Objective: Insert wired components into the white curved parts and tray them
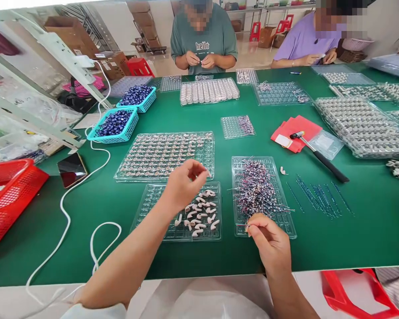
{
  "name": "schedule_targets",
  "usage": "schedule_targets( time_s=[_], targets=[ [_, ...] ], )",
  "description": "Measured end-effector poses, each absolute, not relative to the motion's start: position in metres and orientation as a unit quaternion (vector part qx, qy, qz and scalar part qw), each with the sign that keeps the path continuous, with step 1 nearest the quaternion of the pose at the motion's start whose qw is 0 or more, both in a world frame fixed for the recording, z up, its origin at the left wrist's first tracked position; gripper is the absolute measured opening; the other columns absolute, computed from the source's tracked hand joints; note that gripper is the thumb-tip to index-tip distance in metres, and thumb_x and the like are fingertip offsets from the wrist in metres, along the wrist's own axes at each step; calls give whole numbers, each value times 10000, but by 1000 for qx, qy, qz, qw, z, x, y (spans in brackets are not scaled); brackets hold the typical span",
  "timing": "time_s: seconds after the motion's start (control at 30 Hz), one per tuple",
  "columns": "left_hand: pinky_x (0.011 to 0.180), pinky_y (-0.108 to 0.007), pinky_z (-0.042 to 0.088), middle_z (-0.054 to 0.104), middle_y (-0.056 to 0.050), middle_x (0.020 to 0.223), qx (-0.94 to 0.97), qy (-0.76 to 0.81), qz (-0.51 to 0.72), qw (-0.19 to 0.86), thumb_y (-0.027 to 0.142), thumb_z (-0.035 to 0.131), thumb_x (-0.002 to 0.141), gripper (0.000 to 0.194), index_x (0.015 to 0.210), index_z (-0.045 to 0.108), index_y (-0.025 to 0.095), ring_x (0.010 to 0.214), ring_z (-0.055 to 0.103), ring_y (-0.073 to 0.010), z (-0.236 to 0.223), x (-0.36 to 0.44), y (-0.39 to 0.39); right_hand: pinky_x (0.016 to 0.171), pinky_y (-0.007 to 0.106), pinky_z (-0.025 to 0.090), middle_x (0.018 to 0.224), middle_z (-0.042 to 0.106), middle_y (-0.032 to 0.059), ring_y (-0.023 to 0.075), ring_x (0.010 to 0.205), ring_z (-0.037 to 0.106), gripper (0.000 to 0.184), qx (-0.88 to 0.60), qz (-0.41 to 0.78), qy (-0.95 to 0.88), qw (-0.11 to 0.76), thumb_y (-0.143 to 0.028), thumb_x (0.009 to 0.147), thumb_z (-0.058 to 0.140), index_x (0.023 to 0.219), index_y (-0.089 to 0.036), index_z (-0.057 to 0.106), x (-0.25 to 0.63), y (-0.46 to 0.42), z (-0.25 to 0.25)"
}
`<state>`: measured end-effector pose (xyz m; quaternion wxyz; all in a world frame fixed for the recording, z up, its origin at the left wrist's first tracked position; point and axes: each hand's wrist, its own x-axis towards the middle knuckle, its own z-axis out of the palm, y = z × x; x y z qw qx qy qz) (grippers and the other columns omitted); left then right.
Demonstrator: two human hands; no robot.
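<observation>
My left hand (183,185) hovers over the far right of a clear tray (146,208) of loose white curved shells (194,218). Its fingertips are pinched; whatever may be between them is too small to name. At the near edge of another clear tray (287,228), my right hand (271,243) pinches a small part with thin wires (248,225). A heap of similar wired parts (257,186) covers much of that tray. Beyond my left hand stands a tray filled with rows of round-faced parts (162,155).
Right lie a black-handled hammer (326,161), red packets (297,133), and thin blue strips (322,199). Blue baskets (133,122), a phone (72,169), a white cable (64,208) and a red basket (16,199) are left. Two co-workers sit across the table.
</observation>
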<state>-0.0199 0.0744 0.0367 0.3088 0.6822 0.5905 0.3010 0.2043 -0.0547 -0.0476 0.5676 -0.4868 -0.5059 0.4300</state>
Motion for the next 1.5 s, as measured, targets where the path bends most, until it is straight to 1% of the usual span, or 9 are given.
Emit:
schedule_targets(
  time_s=[0.03, 0.1, 0.17, 0.3, 0.53, 0.67, 0.8, 1.1, 1.5],
  targets=[
    [712, -285, 495, 691, -59, 878, 670, 555, 323, 371, 352, 595, 894, 232, 1038, 620, 171, 814, 634, -184, 38, -13, 61, 630, 258, 478, 736, 593, 5, 144, 707, 562, 99, -484, 431, -503, 573, -221, 911, 614, 825, -215, 663, 205, -54, -48],
    [738, -290, 499, 681, -59, 923, 646, 499, 328, 476, 326, 559, 919, 348, 1235, 569, 181, 838, 617, -172, 37, -2, 38, 621, 263, 473, 722, 584, 4, 146, 697, 558, 94, -478, 430, -496, 583, -224, 909, 616, 831, -213, 669, 205, -54, -49],
    [711, -282, 490, 665, -58, 933, 627, 468, 313, 538, 326, 526, 933, 389, 1292, 569, 185, 801, 590, -157, 33, 5, 23, 607, 267, 468, 712, 579, 3, 146, 682, 557, 89, -474, 427, -491, 593, -225, 906, 619, 834, -212, 670, 205, -53, -50],
    [618, -255, 466, 651, -42, 862, 602, 464, 273, 590, 360, 551, 926, 311, 1148, 688, 191, 702, 559, -138, 22, 12, 13, 612, 277, 475, 724, 592, 10, 151, 687, 561, 84, -479, 405, -486, 609, -230, 906, 619, 839, -213, 665, 203, -53, -52],
    [728, -278, 550, 702, -34, 779, 505, 467, 311, 656, 306, 694, 828, 229, 1004, 712, 161, 752, 675, -159, 3, 21, 9, 612, 272, 456, 767, 590, 11, 144, 704, 550, 70, -510, 346, -480, 624, -200, 920, 599, 871, -219, 645, 199, -55, -50],
    [815, -304, 578, 751, -55, 901, 462, 460, 333, 681, 259, 731, 792, 195, 953, 688, 158, 804, 703, -161, 1, 24, 6, 636, 281, 455, 794, 598, 16, 150, 730, 550, 80, -526, 324, -502, 606, -171, 920, 589, 889, -225, 640, 198, -56, -50],
    [839, -279, 566, 756, -63, 961, 463, 438, 342, 691, 245, 724, 816, 149, 931, 685, 159, 867, 697, -156, 0, 24, 5, 639, 278, 459, 807, 613, 20, 155, 748, 560, 78, -554, 306, -498, 593, -170, 914, 595, 890, -225, 644, 198, -57, -50],
    [832, -267, 552, 753, -63, 969, 471, 424, 351, 690, 230, 720, 828, 129, 935, 702, 159, 884, 687, -158, -2, 24, 4, 614, 249, 443, 785, 606, 0, 133, 706, 539, 105, -562, 307, -505, 578, -143, 906, 590, 867, -228, 638, 197, -55, -48],
    [831, -283, 550, 747, -66, 970, 489, 418, 349, 681, 246, 712, 841, 142, 961, 718, 170, 896, 687, -172, -5, 23, 2, 618, 232, 464, 769, 612, -4, 129, 704, 560, 112, -569, 288, -527, 562, -140, 903, 583, 853, -227, 632, 196, -52, -48]
  ],
)
